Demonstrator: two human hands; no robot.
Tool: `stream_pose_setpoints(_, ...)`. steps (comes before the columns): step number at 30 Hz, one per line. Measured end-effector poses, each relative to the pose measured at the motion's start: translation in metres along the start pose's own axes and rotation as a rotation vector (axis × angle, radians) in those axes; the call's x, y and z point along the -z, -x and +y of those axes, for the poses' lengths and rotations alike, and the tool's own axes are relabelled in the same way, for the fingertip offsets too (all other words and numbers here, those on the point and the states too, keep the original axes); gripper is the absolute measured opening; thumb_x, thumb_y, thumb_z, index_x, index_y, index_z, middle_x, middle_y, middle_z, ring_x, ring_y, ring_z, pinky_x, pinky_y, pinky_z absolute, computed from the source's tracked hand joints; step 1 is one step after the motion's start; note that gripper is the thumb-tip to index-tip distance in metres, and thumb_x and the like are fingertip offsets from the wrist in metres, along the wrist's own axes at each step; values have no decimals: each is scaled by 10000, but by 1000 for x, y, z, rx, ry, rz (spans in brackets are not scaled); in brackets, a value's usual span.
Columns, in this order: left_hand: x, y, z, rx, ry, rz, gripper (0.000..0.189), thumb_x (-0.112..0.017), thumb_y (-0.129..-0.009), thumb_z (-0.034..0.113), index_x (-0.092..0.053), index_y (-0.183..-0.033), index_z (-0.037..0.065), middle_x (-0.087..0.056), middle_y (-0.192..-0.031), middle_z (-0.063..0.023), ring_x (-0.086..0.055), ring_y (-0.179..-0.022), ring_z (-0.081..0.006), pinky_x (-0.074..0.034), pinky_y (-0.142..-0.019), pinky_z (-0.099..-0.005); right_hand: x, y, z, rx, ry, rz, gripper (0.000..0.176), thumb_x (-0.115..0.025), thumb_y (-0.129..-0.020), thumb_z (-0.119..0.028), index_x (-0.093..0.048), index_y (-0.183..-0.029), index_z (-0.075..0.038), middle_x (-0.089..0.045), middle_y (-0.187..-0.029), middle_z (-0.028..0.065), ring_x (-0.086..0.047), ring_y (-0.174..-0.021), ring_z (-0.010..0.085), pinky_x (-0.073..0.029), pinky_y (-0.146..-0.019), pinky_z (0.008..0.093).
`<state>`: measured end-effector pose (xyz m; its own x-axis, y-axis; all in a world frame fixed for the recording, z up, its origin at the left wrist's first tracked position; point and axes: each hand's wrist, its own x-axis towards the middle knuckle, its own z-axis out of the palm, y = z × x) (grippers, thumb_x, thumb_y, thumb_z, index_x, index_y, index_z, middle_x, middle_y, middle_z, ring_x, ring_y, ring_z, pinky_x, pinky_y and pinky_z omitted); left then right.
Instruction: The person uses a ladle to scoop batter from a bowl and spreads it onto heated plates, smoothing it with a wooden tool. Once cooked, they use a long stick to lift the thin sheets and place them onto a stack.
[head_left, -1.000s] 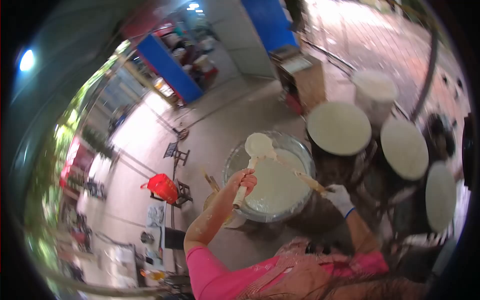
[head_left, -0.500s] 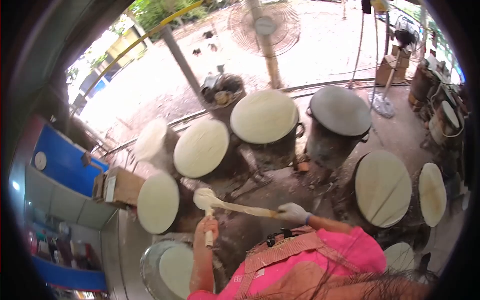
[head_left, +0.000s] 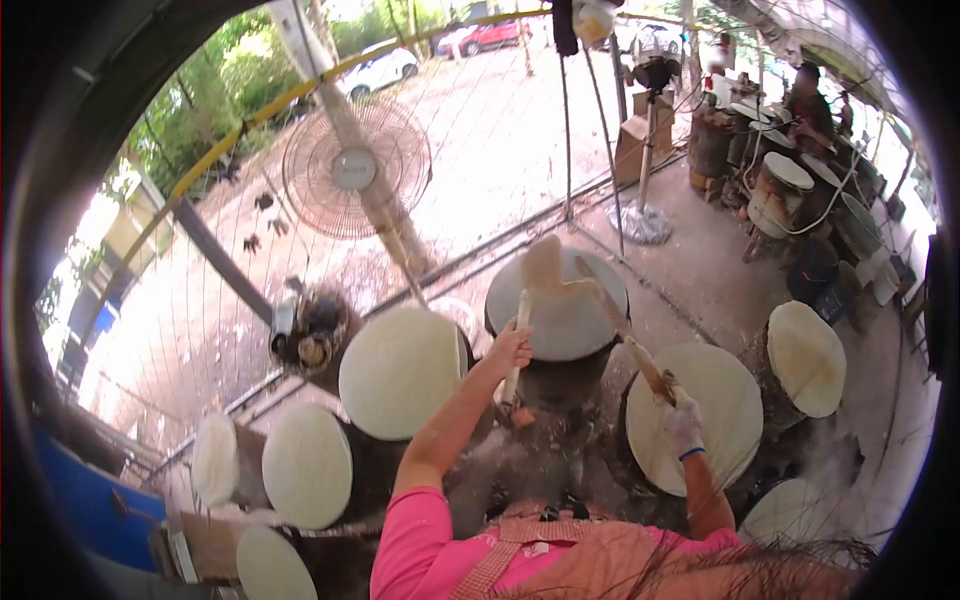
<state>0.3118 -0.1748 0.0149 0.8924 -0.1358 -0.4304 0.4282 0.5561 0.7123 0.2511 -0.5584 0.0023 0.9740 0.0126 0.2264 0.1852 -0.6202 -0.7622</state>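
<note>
My bare left hand [head_left: 512,347] is wrapped around the handle of a pale wooden paddle [head_left: 523,308]. The paddle's broad tan head is blurred over a round grey griddle [head_left: 565,340] on a dark drum. In my gloved right hand [head_left: 684,420] is a long wooden spatula [head_left: 640,352], slanting up and left, its far end over the same griddle near the paddle head. Below the right hand lies a wide white batter round [head_left: 665,445] on another drum. A second pale round [head_left: 395,375] covers the drum left of my left hand.
More white rounds on drums stand at left [head_left: 308,467] and right [head_left: 806,360]. A large fan [head_left: 353,168] is by a post. Near the railing sits a bin [head_left: 310,335]. A standing fan [head_left: 648,150] and a distant person [head_left: 810,105] are at upper right.
My view has swung right. Both hands have moved from in front of my body out to the bare grey griddle, still holding the paddle and spatula.
</note>
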Motion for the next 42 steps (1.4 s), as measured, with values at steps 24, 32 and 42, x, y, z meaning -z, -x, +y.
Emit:
stream_pose_setpoints(24, 91, -145, 72, -1423, -1222, 350, 669, -454, -738, 68, -303, -1388, 109, -627, -781, -238, -615, -713, -400, -456, -649, -465, -232, -158, -33, -205, -35, 104, 291, -587, -762, -304, -683, -929, -86, -649, -880, 184, -634, -827, 331, -494, -717, 383)
stream_pose_setpoints(32, 193, 12, -9, -522, -1095, 237, 678, -464, -759, 44, -265, -1407, 57, -428, -1317, -206, -518, -1076, -303, -424, -873, -365, -273, -134, 0, -310, -393, 249, 343, -633, -707, -315, -686, -917, -49, -667, -784, 158, -650, -719, 318, -497, -679, 373)
stream_pose_setpoints(42, 177, 34, 11, -371, -1127, 214, 712, -480, -749, 46, -246, -1419, 93, -512, -1164, -203, -532, -514, -205, -438, -415, -304, -240, -120, -18, -528, -621, 77, 282, -693, -701, -173, -689, -929, -7, -641, -697, 54, -581, -594, 134, -450, -530, 279)
